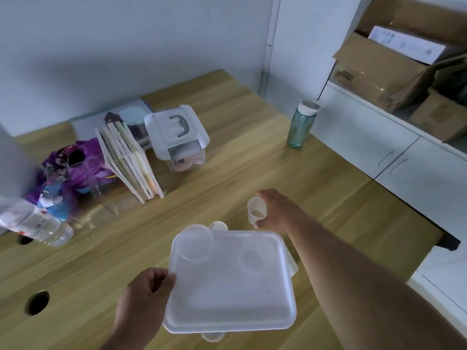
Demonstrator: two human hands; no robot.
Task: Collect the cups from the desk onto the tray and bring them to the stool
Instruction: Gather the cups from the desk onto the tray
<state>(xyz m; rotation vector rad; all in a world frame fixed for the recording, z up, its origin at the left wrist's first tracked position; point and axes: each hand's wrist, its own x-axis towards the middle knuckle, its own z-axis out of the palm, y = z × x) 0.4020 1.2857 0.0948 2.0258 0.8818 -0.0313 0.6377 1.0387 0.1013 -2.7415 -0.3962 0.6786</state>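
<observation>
The tray [228,294] is above the near part of the bench [252,157], with two cups [195,245] on it. Behind the tray, a hand [274,210] holds another cup [256,210]. Far left lie books [129,160], with a box [179,140] to their right. A bottle [300,125] stands at the right edge.

Far side of my view: teal water bottle [300,125] with a white cap, upright near the edge. Clear lidded storage box [179,140], grey handle on top (pinkish contents, can't tell what). Just beside it, a row of thin books [129,160] leaning. Left of those, a crumpled purple bag [68,168] and a clear plastic bottle [38,223] on its side. Cardboard boxes [394,69] stacked on the white cabinet [404,157].
</observation>
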